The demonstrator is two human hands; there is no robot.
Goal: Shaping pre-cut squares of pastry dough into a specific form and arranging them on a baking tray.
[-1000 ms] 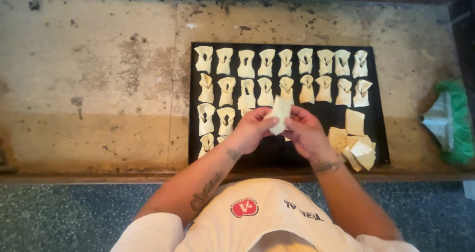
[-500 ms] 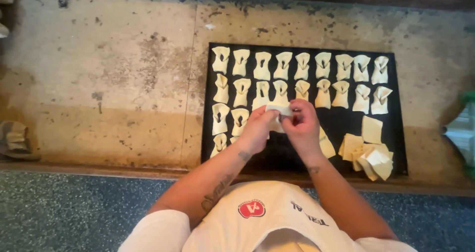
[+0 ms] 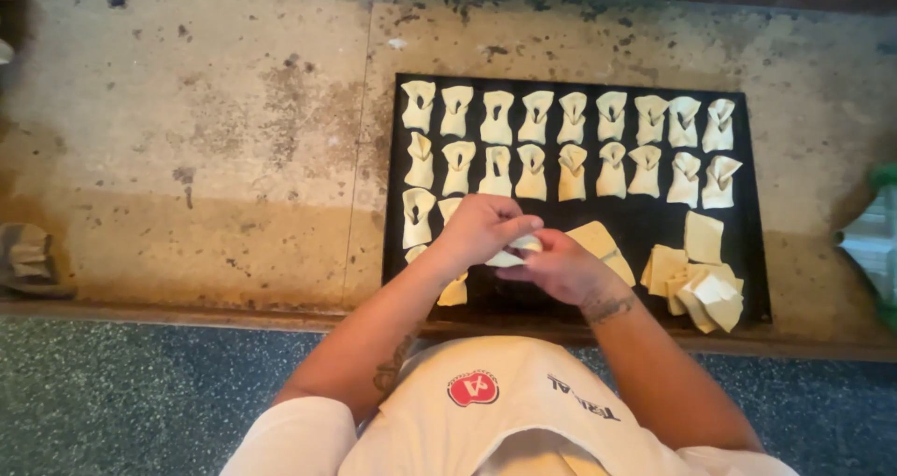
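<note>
**Dough piece pinched over the tray's near edge**

Surface: a worn, stained stone bench (image 3: 206, 158), blotched brown and grey, with a seam line seen running front to back just left of the tray. Below the bench's near edge a speckled dark floor (image 3: 140, 401) is seen.

A black tray (image 3: 645, 219) is set on the bench's right half. Two full rows of folded dough pieces (image 3: 570, 144) are laid along its far edge, and a third row is started at the left edge. Flat dough squares (image 3: 696, 270) are stacked loosely at the tray's near right corner; one flat square (image 3: 598, 242) lies just beside the right hand.

Both hands are held together over the tray's near edge, left of centre. The left hand (image 3: 481, 228) is curled, fingers closed on a small dough piece (image 3: 519, 249); the right hand (image 3: 556, 269) is closed on the same piece from below. Most of the piece is hidden by the fingers, and the lower left-hand tray pieces are partly covered by the left forearm.

At the bench's left edge a crumpled grey cloth (image 3: 23, 256) is seen; at the right edge, a green and white object (image 3: 869, 233), cut off by the frame.
</note>
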